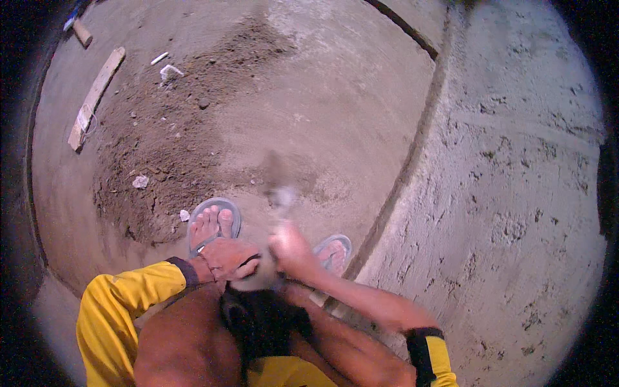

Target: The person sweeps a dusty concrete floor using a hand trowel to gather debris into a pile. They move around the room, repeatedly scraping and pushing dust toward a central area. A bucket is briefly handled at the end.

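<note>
My right hand (291,248) is closed and smeared by motion. From its far side sticks out a blurred tool (284,196) with a pale, shiny part and a brownish smear beyond it; its kind cannot be made out. Beside it, my left hand (231,257) is closed with curled fingers at a pale grey, blurred thing (261,277) between the two hands, above my lap. Both hands are over my knees, between my feet in grey flip-flops (235,222). Loose brown sand or soil (161,148) lies on the floor ahead and to the left.
A narrow wooden board (98,97) lies at the far left, with a wooden-handled tool (82,33) beyond it. White scraps (170,72) and pale stones (140,182) dot the soil. A rough, pitted grey concrete surface (516,193) runs along the right, bordered by a ridge (412,161).
</note>
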The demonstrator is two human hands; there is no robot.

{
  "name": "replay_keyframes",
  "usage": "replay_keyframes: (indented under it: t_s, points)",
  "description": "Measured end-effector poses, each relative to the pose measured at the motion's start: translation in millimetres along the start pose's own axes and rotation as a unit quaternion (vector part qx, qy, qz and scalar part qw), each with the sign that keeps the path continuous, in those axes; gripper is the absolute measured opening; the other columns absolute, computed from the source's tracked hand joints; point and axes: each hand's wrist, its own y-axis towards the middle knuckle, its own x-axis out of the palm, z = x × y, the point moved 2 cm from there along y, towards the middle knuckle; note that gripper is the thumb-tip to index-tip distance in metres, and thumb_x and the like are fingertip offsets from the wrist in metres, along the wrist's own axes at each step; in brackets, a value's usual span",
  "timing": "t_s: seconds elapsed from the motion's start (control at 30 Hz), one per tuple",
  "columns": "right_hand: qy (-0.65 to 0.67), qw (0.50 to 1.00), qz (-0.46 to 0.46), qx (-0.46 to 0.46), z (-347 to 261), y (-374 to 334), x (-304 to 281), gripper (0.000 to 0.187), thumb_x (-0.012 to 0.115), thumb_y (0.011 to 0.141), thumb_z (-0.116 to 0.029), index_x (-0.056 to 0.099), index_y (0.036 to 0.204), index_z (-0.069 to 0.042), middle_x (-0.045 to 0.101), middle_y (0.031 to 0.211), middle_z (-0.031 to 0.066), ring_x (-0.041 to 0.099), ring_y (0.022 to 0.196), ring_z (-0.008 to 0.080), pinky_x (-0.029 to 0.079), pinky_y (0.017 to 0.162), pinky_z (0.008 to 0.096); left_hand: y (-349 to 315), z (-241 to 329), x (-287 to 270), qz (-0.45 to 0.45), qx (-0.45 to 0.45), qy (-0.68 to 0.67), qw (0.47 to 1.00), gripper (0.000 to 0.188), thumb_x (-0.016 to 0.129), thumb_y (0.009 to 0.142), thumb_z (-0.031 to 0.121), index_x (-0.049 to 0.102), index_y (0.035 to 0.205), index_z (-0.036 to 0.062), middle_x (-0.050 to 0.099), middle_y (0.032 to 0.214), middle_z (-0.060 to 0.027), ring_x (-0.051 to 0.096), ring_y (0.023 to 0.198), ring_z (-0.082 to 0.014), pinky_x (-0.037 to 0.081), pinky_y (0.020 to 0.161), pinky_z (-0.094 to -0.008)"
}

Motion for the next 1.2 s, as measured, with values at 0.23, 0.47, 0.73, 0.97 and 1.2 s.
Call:
replay_keyframes:
  t_s: [0.23,0.47,0.73,0.97,1.2]
  points:
    - [-0.027,0.993,0.111,-0.032,-20,21,-65,0.022,0.050,0.098,-0.022,0.052,0.108,-0.003,0.059,0.092,0.0185,0.058,0.083,0.0398,0.048,0.076,0.0468,-4,2,-1,0.017,-0.007,0.003,1.000,0.027,0.050,0.092,0.034,0.058,0.096,0.0084,0.066,0.089,-0.0184,0.066,0.082,-0.0390,0.050,0.077,-0.0515]
    - [0.361,0.832,0.226,0.356,34,-43,-89,0.021,0.051,0.102,-0.032,0.047,0.106,-0.012,0.055,0.073,0.0030,0.055,0.048,0.0142,0.045,0.040,0.0297,-10,-7,10,-0.002,-0.031,0.003,1.000,0.028,0.051,0.092,0.035,0.060,0.094,0.0087,0.067,0.085,-0.0168,0.066,0.081,-0.0394,0.050,0.077,-0.0511]
    - [0.230,0.970,0.035,0.073,-55,24,-13,0.024,0.053,0.099,-0.025,0.053,0.110,-0.004,0.057,0.081,0.0080,0.057,0.053,0.0137,0.047,0.050,0.0289,-5,-8,9,0.002,-0.004,0.013,1.000,0.033,0.050,0.091,0.038,0.065,0.088,0.0093,0.069,0.086,-0.0182,0.067,0.080,-0.0387,0.051,0.077,-0.0497]
    - [0.340,0.873,0.248,0.247,17,27,-113,0.020,0.049,0.102,-0.031,0.047,0.107,-0.011,0.055,0.073,0.0023,0.054,0.044,0.0137,0.044,0.036,0.0291,-11,-10,15,0.006,-0.012,0.048,0.999,0.031,0.052,0.091,0.038,0.065,0.086,0.0095,0.068,0.081,-0.0171,0.067,0.075,-0.0386,0.052,0.075,-0.0492]
    - [0.214,0.960,0.096,0.153,-24,39,-37,0.026,0.052,0.099,-0.030,0.047,0.108,-0.006,0.056,0.087,0.0138,0.060,0.071,0.0297,0.048,0.061,0.0401,-7,-5,7,0.031,0.037,0.064,0.997,0.029,0.053,0.090,0.036,0.065,0.085,0.0099,0.067,0.080,-0.0161,0.066,0.076,-0.0369,0.052,0.076,-0.0480]
